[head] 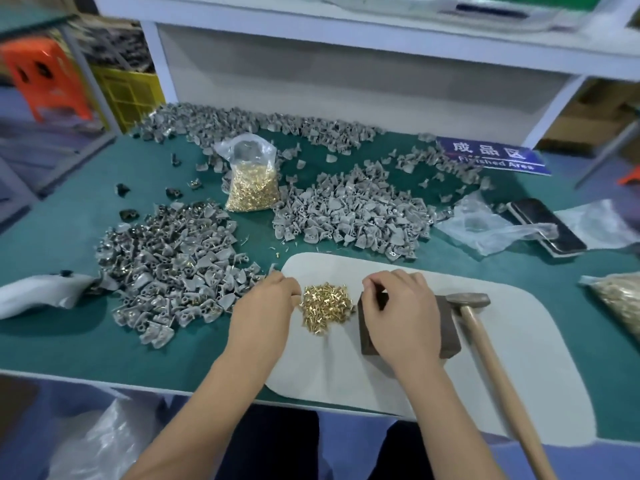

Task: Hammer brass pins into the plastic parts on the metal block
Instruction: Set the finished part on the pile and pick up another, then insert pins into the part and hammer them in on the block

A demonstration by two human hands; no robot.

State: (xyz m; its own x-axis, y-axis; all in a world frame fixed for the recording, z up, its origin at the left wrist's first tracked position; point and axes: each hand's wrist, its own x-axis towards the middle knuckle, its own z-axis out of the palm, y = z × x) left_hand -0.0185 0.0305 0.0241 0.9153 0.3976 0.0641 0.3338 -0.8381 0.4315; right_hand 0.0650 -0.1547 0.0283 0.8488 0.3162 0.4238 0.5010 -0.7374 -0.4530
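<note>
A small heap of brass pins (325,306) lies on the white mat (512,358) at the table's front. My left hand (266,306) is at the heap's left edge, its curled fingertips pinching a pin. To the right of the heap stands the dark metal block (450,334). My right hand (398,313) covers its top and left side with the fingers curled down over the far left corner. Whatever lies under them is hidden. The hammer (467,301) rests with its head against the block's right edge and its wooden handle toward me.
Heaps of grey plastic parts lie at the left (166,268), in the middle (349,209) and along the back. A bag of brass pins (251,181) stands between them. A phone (547,225), loose plastic bags and a blue sign (491,155) are at the right.
</note>
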